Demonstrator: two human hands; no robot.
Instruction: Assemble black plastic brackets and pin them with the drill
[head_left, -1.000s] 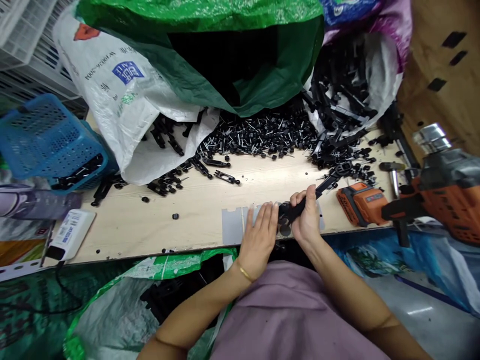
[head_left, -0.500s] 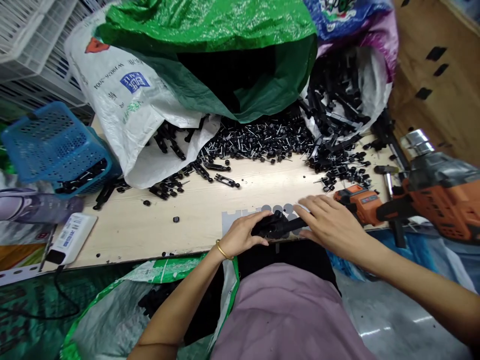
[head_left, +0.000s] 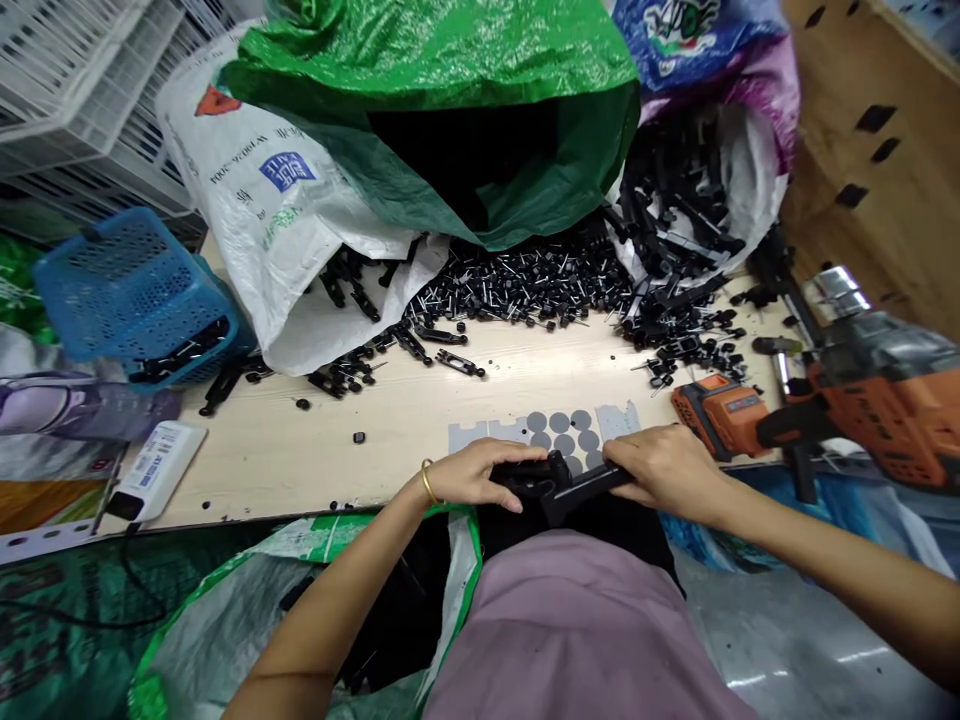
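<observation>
Close to my body, at the table's front edge, both hands are on a long black plastic part (head_left: 577, 490). My left hand (head_left: 480, 472) grips its left end between thumb and fingers. My right hand (head_left: 660, 465) is closed round the bar-like right end, which slants up to the right. A short upright black piece stands near the part's middle. Exactly how its pieces join is too dark to make out. Behind the hands, grey round stickers (head_left: 559, 423) and grey strips lie on the wooden table (head_left: 405, 465).
Small black knobs with metal pins (head_left: 525, 285) are heaped at the back. White (head_left: 225, 190), green (head_left: 450, 50) and purple (head_left: 784, 90) sacks stand behind. An orange power tool (head_left: 892, 400) lies right; a blue basket (head_left: 112, 290) and white power strip (head_left: 157, 470) lie left. An open sack (head_left: 202, 620) hangs below.
My right hand has gone from lying flat with fingers stretched to closed round the bar. The black part now sits slightly lower and tilted, uncovering more stickers. The view has shifted slightly.
</observation>
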